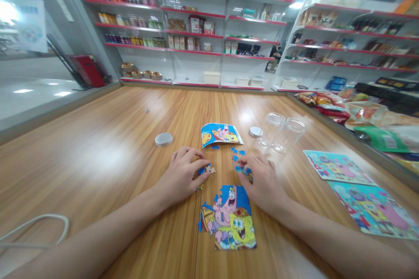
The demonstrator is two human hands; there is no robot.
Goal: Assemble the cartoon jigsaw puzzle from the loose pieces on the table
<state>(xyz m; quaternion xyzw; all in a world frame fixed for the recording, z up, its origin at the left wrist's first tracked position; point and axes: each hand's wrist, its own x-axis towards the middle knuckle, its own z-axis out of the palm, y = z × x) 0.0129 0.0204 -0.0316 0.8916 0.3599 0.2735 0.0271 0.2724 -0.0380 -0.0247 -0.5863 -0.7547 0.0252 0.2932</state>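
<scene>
A partly assembled cartoon jigsaw puzzle (pixel 229 218) lies on the wooden table (pixel 114 148) just in front of me. My left hand (pixel 185 174) rests above its upper left corner, fingers pinched on a loose puzzle piece (pixel 210 168) lying face down. My right hand (pixel 262 181) sits at the upper right corner, fingers curled over a small cluster of joined pieces (pixel 246 171). A few loose blue pieces (pixel 238 152) lie between the hands and the reference picture card (pixel 221 134).
Two clear plastic jars (pixel 284 133) lie on their sides beyond my right hand, with metal lids (pixel 163 139) nearby. Two finished puzzles (pixel 337 166) lie at the right. Snack packets pile along the right edge. A white cord (pixel 36 226) lies at the left. Shop shelves stand behind.
</scene>
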